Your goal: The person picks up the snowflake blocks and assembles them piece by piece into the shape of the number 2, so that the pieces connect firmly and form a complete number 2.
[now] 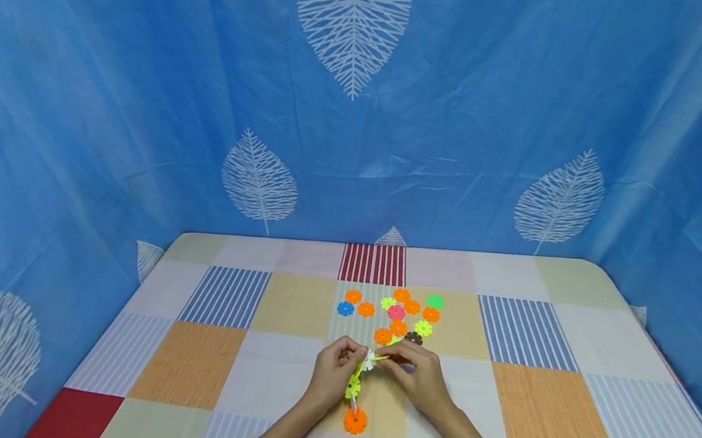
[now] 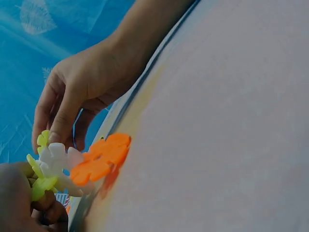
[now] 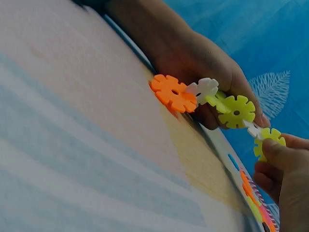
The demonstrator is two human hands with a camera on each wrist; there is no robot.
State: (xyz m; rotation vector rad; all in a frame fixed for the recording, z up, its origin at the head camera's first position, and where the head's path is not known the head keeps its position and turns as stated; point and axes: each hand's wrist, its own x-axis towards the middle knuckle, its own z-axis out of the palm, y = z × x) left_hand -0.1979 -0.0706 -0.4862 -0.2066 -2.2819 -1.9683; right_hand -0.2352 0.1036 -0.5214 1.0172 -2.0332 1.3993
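Chain [image 1: 353,388] of discs, pinched in left hand [image 1: 334,371]; right hand [image 1: 421,376] pinches yellow disc [image 3: 268,134] at its far end. Orange disc [image 1: 355,421] terminates its near end; loose discs [image 1: 398,328] lie beyond it on bench [image 1: 271,364]. Risk: twisting while pressing could unseat a slotted joint.

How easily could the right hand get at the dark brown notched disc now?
Probably yes: the dark brown notched disc lies just beyond the right hand, with nothing seen between. That hand, though, pinches a yellow-green notched disc, which may need releasing first.
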